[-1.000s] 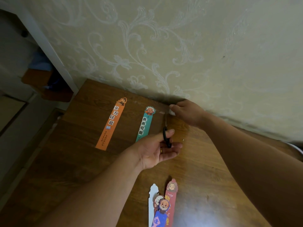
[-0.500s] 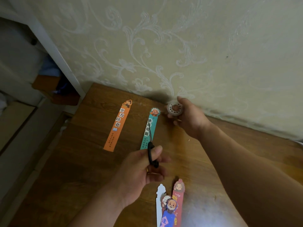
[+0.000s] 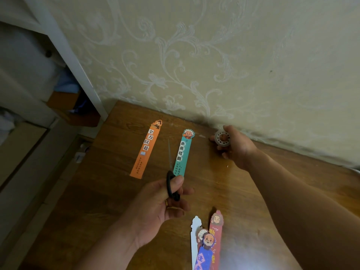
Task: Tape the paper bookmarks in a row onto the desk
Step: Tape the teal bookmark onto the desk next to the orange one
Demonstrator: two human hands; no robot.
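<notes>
Roughly halfway is my reading of the job: two strips already lie side by side near the far edge of the tabletop [image 3: 116,191], and a pile waits to be set down. The orange bookmark [image 3: 145,150] sits at about eleven o'clock from the middle of the view, and the teal bookmark [image 3: 183,152] lies just beside it toward three o'clock. Both run lengthwise with their cartoon heads pointing to twelve o'clock, toward the patterned wall [image 3: 214,65]. Clear tape on either one is too faint to confirm, though a small pale sliver [image 3: 202,136] lies on the wood between the teal head and the right hand [image 3: 236,151]. That hand, at about two o'clock, pinches the tape roll [image 3: 222,137] between thumb and fingers, with the roll's open core facing the camera. The left hand [image 3: 155,209], at six o'clock from the teal strip, grips the scissors [image 3: 171,184]. Its thumb lies across a black loop, and the closed blades point to twelve o'clock across the gap between the two laid strips. At five o'clock, near the lower edge, lies the pile of bookmarks [image 3: 208,244], a white, a red and a blue one overlapping, apart from both hands. Those look to be what remains: each needs placing to the three o'clock side of the teal strip and fixing with a cut length of tape.
</notes>
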